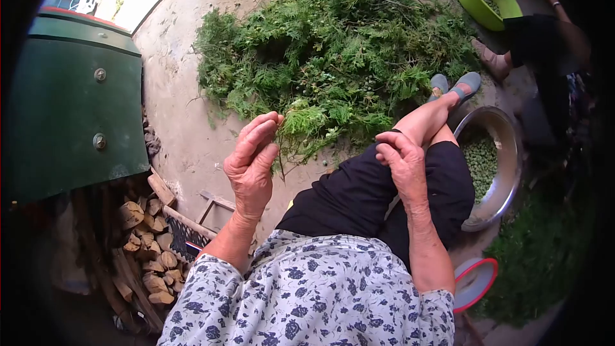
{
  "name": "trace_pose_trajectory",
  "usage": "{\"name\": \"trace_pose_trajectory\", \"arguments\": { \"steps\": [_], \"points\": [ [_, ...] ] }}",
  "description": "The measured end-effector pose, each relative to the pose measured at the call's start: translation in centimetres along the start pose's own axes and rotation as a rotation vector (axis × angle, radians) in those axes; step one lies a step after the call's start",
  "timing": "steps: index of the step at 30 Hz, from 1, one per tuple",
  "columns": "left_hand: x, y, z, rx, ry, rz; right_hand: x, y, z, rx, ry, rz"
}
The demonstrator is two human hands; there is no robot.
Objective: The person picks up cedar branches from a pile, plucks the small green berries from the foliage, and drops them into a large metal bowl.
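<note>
Two hands: the left hand (251, 170) is raised at ten o'clock of the lap; the right hand (402, 165) rests on the knee at one o'clock
Left fingers: pressed together, thumb against fingertips, clamped on the thin stem of a green feathery sprig (306, 122); it is held up off the lap, likely so that it can be looked over closely
Sprig: its leafy head juts out at three o'clock of the left hand, over the near edge of the heap
Right fingers: curled in toward the palm; whether they hold anything I cannot tell
Heap: a broad pile of cut green branches (339, 38) spread on the concrete floor (179, 109) at twelve o'clock, just beyond the feet, so probably within easy reach
Bowl: a round steel bowl (496, 122) of small pale-green berries (482, 163) stands at three o'clock of the right knee, close by the right hand
Other person: a seated person in black (538, 41) at two o'clock, beside a lime-green plastic basin (477, 0)
Left side: a dark green metal cabinet (70, 109) at nine o'clock, stacked split firewood (147, 243) at eight o'clock
Lid: a white, red-rimmed round lid (474, 280) on the floor at four o'clock
</note>
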State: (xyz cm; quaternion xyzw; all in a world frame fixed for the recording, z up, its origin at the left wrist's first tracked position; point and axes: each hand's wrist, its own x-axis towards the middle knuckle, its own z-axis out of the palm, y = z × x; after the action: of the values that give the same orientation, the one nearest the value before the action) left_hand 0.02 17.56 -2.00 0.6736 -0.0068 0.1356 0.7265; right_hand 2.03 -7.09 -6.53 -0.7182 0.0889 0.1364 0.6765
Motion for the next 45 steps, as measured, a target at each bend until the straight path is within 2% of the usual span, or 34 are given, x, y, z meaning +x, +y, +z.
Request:
{"name": "trace_pose_trajectory", "arguments": {
  "steps": [1,4,8,9,10,12,14,15,16,17,20,23,24,26,28,30,35,39,40,41,43,45],
  "points": [
    [0.4,0.4,0.4,-0.178,0.007,0.002,0.2,0.3,0.8,-0.095,-0.043,-0.112],
    [1.3,1.8,1.5,-0.343,-0.045,0.057,-0.1,-0.9,3.0,-0.118,-0.062,-0.27],
    [1.7,3.3,3.8,-0.401,-0.127,0.103,-0.3,-1.6,3.8,-0.025,-0.108,-0.205],
    [1.6,3.6,4.7,-0.407,-0.147,0.131,-0.5,-2.0,4.3,-0.1,-0.03,-0.357],
    [1.5,3.7,5.4,-0.399,-0.21,0.166,-0.9,-3.2,4.5,-0.175,-0.086,-0.343],
    [1.0,4.6,7.5,-0.436,-0.247,0.151,-1.3,-4.3,5.8,-0.1,-0.019,-0.402],
    [0.6,5.2,9.2,-0.379,-0.337,0.182,-1.3,-4.2,6.6,-0.253,0.015,-0.51],
    [0.3,5.6,10.0,-0.291,-0.378,0.194,-1.4,-3.4,6.9,-0.227,0.113,-0.708],
    [0.0,6.0,10.7,-0.2,-0.414,0.207,-2.0,-3.1,8.0,-0.119,0.238,-0.657],
    [-0.4,6.3,11.3,-0.1,-0.452,0.223,-2.2,-3.0,7.5,-0.13,0.245,-0.666],
    [-1.9,6.8,12.9,0.188,-0.498,0.348,-3.3,-3.5,5.8,0.272,0.175,-0.523],
    [-3.4,6.9,14.0,0.229,-0.582,0.501,-4.3,-4.0,3.2,0.664,0.105,-0.363],
    [-4.2,6.9,14.4,0.06,-0.615,0.466,-4.5,-4.1,2.4,0.792,0.081,-0.309],
    [-4.8,6.7,14.1,-0.022,-0.737,0.402,-4.8,-4.2,0.8,0.775,0.141,-0.245],
    [-4.5,6.7,13.8,0.117,-0.671,0.507,-5.2,-4.1,-0.7,0.759,0.248,-0.1],
    [-4.2,6.1,13.4,0.123,-0.631,0.441,-6.1,-4.1,-1.9,0.399,0.375,-0.234],
    [-3.2,3.7,12.8,-0.056,-0.434,0.02,-8.6,-3.6,-4.8,0.373,0.197,-0.084],
    [-2.0,1.1,13.5,-0.097,-0.367,-0.22,-9.2,-3.3,-4.6,0.587,0.356,-0.102],
    [-1.8,1.2,13.8,-0.109,-0.368,-0.308,-9.4,-3.3,-4.8,0.59,0.357,-0.099],
    [-1.6,1.2,14.0,-0.104,-0.371,-0.31,-9.6,-3.1,-5.2,0.639,0.345,-0.092],
    [-1.6,1.2,14.3,-0.264,-0.428,-0.583,-10.0,-3.3,-5.3,0.699,0.352,-0.084],
    [-1.8,1.2,14.5,-0.325,-0.45,-0.658,-10.2,-3.3,-5.3,0.71,0.356,-0.076]
  ]
}}
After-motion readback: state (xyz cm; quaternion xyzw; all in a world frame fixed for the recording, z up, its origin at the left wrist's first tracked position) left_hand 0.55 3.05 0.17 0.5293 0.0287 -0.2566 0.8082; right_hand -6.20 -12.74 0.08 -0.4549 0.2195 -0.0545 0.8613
